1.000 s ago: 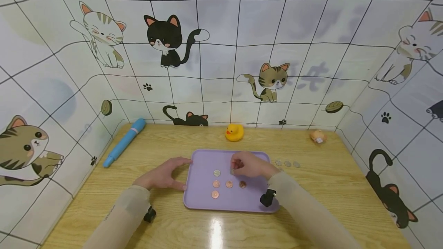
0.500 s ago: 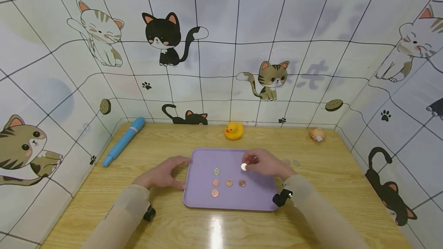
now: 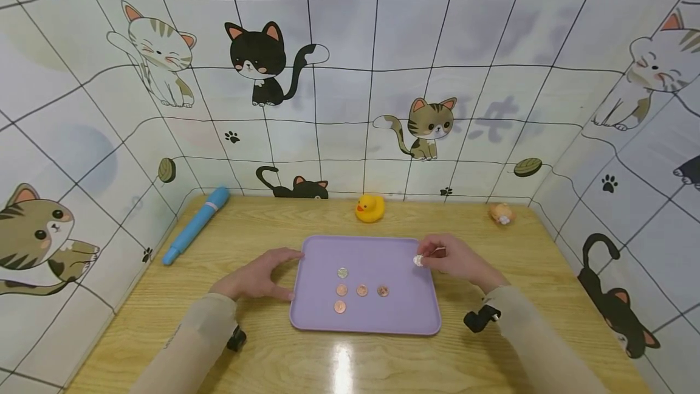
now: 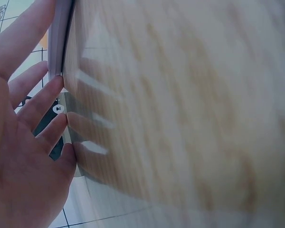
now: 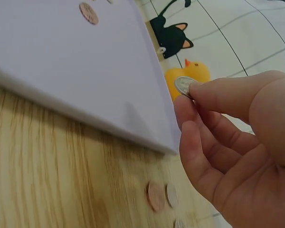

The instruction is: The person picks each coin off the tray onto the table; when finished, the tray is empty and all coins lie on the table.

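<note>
My right hand pinches a silver coin between thumb and forefinger, over the right edge of the purple tray. The other fingers curl loosely below it. On the tray's left half lie one silver coin and several copper coins, among them one at the front and a darker one ending the row. My left hand rests on the table with thumb and forefinger spread against the tray's left edge; its fingers look relaxed in the left wrist view.
More coins lie on the table right of the tray, hidden by my right hand in the head view. A yellow rubber duck stands behind the tray. A blue stick-like object lies back left, a small orange-tan figure back right.
My right hand has lifted the silver coin from the tray's middle and carried it right to the tray's right edge. My left hand stays at the tray's left edge.
</note>
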`<state>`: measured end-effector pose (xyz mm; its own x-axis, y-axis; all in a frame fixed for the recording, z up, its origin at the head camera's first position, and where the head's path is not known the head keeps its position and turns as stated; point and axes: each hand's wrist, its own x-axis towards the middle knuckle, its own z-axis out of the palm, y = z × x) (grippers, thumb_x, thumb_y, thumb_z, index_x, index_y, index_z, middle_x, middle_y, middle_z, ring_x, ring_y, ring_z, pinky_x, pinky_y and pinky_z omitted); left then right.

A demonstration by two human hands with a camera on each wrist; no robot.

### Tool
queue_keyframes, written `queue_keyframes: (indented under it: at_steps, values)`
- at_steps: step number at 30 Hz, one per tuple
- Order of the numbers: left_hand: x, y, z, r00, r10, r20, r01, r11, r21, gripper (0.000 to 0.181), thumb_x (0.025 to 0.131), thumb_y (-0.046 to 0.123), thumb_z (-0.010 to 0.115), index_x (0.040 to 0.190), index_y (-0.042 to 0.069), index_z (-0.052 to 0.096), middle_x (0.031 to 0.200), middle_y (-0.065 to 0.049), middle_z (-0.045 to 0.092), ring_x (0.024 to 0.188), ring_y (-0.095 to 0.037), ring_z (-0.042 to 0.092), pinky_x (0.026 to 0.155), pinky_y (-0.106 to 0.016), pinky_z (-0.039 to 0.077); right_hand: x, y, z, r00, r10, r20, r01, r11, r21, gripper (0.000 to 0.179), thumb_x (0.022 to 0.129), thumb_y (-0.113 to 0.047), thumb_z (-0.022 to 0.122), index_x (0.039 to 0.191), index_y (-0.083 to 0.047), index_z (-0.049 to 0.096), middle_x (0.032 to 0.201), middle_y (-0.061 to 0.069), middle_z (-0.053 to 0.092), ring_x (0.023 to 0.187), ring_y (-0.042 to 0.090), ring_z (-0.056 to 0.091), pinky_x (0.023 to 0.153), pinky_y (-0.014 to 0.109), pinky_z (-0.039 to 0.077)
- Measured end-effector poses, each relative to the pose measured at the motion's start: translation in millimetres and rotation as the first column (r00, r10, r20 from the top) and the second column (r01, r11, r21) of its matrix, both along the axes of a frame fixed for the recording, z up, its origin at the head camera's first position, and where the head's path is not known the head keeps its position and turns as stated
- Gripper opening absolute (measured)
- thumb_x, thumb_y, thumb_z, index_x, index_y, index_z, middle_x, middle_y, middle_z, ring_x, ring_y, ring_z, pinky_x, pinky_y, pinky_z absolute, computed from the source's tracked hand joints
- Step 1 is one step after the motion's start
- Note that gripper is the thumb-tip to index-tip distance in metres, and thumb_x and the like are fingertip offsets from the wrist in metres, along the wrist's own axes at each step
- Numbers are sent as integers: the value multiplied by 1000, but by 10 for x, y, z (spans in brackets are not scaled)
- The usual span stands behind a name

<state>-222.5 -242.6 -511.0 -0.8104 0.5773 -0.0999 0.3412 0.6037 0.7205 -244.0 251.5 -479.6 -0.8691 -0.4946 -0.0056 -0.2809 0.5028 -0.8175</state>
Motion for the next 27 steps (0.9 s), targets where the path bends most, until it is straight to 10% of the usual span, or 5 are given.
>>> queue_keyframes:
  at_steps: [27]
  values:
    - [-10, -9, -38, 1000, 5, -7, -5, 1000, -7, 94, 79, 43, 92, 158, 16, 48, 164, -15, 41, 152, -44, 33, 123, -69, 23, 154, 600, -173, 992, -123, -2, 122, 988, 99, 12, 94, -6, 78, 104, -5, 72, 100, 6, 69, 94, 20, 63, 84, 25, 57]
